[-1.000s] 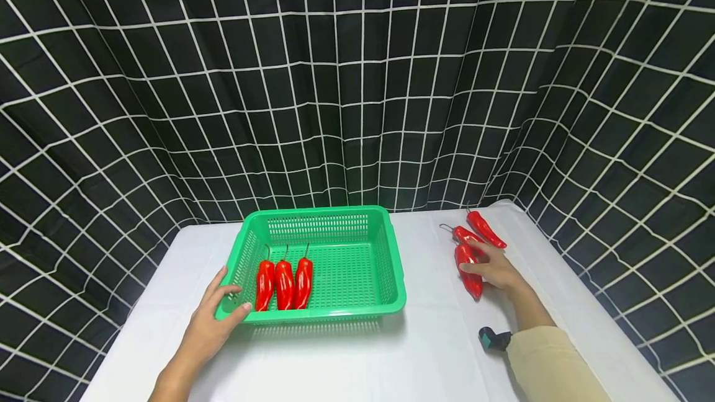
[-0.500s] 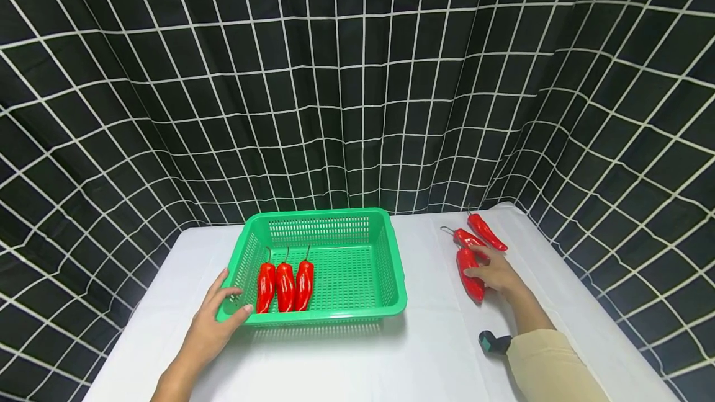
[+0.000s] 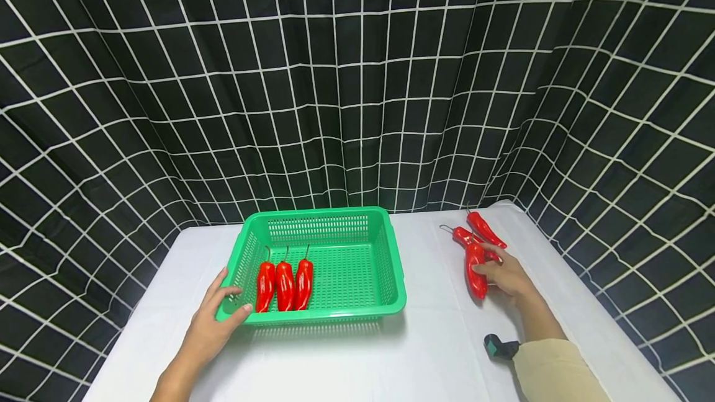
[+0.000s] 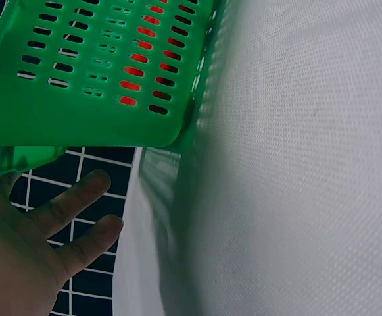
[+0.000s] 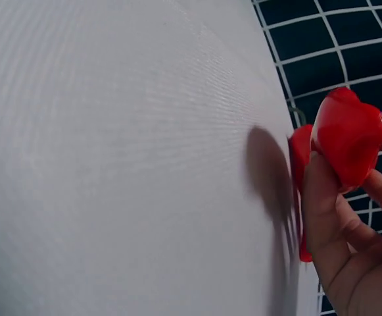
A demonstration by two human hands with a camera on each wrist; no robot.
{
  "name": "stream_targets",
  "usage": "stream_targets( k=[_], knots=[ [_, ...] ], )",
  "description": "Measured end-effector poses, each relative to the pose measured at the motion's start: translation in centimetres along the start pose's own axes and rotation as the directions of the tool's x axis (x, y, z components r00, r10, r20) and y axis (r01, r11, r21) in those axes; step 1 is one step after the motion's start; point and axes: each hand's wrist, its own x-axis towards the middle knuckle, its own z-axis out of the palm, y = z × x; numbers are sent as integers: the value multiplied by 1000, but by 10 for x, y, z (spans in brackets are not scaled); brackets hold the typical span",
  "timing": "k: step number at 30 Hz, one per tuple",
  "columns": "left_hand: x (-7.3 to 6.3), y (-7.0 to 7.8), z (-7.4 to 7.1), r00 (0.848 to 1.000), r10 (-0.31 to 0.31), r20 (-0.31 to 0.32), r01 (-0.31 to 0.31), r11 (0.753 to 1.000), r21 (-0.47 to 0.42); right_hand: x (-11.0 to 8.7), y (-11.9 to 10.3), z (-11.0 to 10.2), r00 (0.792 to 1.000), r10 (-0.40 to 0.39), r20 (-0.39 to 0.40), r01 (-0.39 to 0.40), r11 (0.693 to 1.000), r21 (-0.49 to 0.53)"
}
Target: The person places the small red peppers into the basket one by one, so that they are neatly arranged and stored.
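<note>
A black curtain [image 3: 357,92] crossed by a grid of thin white lines hung behind the table [image 3: 436,352] and wrapped round both its sides, falling in soft folds. The table was covered in a white, finely woven cloth [image 4: 296,171]. Even light fell from above, leaving only soft, faint shadows on the cloth.

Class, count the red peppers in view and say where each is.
6: three in the green basket, at; one held by the right hand at; two on the table, at.
</note>
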Motion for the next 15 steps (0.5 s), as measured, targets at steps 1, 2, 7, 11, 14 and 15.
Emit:
stream_targets(
  k=[1,2,7,11,14,15],
  knots=[
    [0,0,0,1000,-1,0,1,1000,-2,-1,0,-1,1000,0,0,1,1000,14],
    [0,0,0,1000,-1,1,1,1000,-7,-2,-1,-1,1000,-2,2,2,1000,28],
    [-1,1,-1,1000,5,2,-5,1000,-17,-9,-5,-3,1000,-14,23,11,994,106],
    [0,1,-1,1000,6,4,-6,1000,-16,-15,-10,-5,1000,-27,9,26,993,113],
    [-1,2,-1,1000,7,4,-7,1000,-17,-21,-14,-7,999,-42,-6,42,992,117],
    [-1,2,-1,1000,8,4,-8,1000,-17,-23,-16,-7,999,-48,-8,49,991,123]
  ],
)
